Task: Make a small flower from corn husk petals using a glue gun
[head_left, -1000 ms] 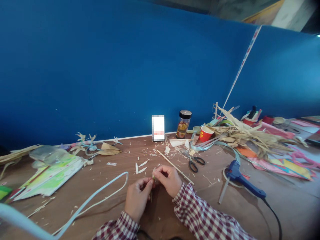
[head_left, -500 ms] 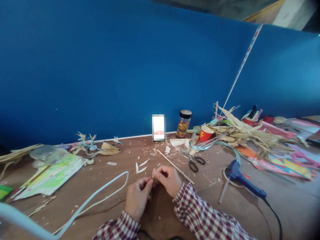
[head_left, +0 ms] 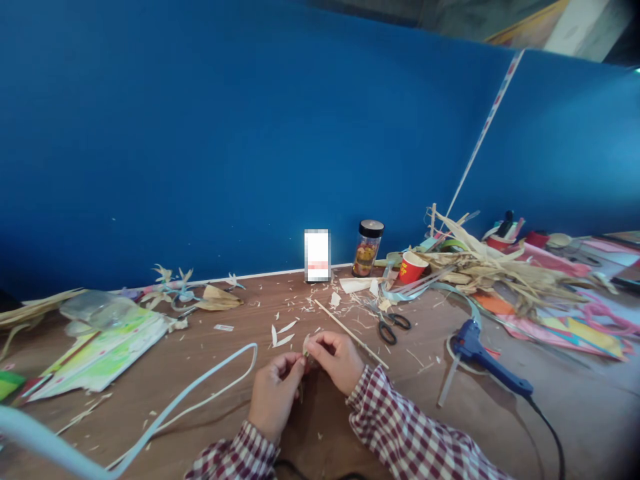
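Low in the middle of the head view, my left hand [head_left: 274, 395] and my right hand [head_left: 338, 360] meet at their fingertips. Pinched between them is a small pale-green piece [head_left: 305, 349], mostly covered by the fingers, so its exact kind is unclear. A thin stem-like end hangs below my left fingers. Just beyond the hands lie several white pointed leaf-shaped cutouts [head_left: 283, 340]. A thin stick [head_left: 345, 327] slants past my right hand, and black-handled scissors [head_left: 387, 331] rest farther right.
A blue glue gun [head_left: 487, 363] lies at right, its cord running to the front edge. Dried husks [head_left: 515, 273], a red paper cup [head_left: 413, 268] and a lidded jar [head_left: 369, 248] stand behind. A pale-blue looped strip [head_left: 200, 383] arches at left near a painted sheet [head_left: 113, 353].
Both hands stay in almost the same place. Only the fingertips have shifted slightly around the small pale-green piece.
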A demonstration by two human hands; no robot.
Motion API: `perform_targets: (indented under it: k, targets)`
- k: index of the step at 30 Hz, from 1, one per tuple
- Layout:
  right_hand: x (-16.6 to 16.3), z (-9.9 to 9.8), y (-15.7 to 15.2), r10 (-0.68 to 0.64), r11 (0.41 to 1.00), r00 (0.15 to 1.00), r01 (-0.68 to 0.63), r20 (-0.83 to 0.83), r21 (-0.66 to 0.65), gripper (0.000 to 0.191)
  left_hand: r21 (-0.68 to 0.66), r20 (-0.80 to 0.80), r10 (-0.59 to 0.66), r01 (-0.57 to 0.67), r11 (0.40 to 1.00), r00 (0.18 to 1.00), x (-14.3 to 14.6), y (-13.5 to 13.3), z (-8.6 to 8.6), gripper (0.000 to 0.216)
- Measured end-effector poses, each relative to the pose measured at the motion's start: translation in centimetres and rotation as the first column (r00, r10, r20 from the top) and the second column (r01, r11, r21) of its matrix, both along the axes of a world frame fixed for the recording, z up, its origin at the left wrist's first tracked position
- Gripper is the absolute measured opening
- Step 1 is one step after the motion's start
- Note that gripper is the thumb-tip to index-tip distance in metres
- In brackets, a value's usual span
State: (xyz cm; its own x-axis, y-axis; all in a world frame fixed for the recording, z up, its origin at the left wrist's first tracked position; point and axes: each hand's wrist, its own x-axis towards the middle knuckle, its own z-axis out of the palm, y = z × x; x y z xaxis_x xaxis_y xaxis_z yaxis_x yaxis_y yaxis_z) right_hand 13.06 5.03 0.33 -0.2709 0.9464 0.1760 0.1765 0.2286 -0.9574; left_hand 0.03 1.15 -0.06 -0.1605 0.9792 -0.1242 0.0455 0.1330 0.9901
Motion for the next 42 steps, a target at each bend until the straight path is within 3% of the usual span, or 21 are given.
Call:
perform_targets:
  k: [6, 21, 30, 42]
  targets:
    - [0.05, 0.37, -0.08, -0.023, 0.999, 0.998, 0.021, 0.057, 0.034, 0.022, -0.028, 0.027, 0.022, -0.021, 0.999, 0.999, -0.03, 0.08, -0.08, 0.03]
    - [-0.39, 0.68, -0.32, 0.007, 0.997, 1.0, -0.007, -0.003, -0.075, 0.014, -0.026, 0.012, 0.006, -0.006, 1.0, 1.0, -0.04, -0.04, 0.04, 0.033]
    - [-0.02, 0.18, 0.01, -0.006, 1.0, 1.0, 0.006, 0.0, -0.03, 0.025, -0.038, 0.009, 0.002, -0.001, 0.999, 1.0, -0.07, 0.11, 0.07, 0.033]
    - [-0.03, 0.02, -0.01, -0.026, 0.999, 1.0, 0.027, 0.016, -0.017, 0.026, -0.036, -0.001, 0.006, -0.006, 0.999, 1.0, -0.13, 0.09, -0.06, 0.039]
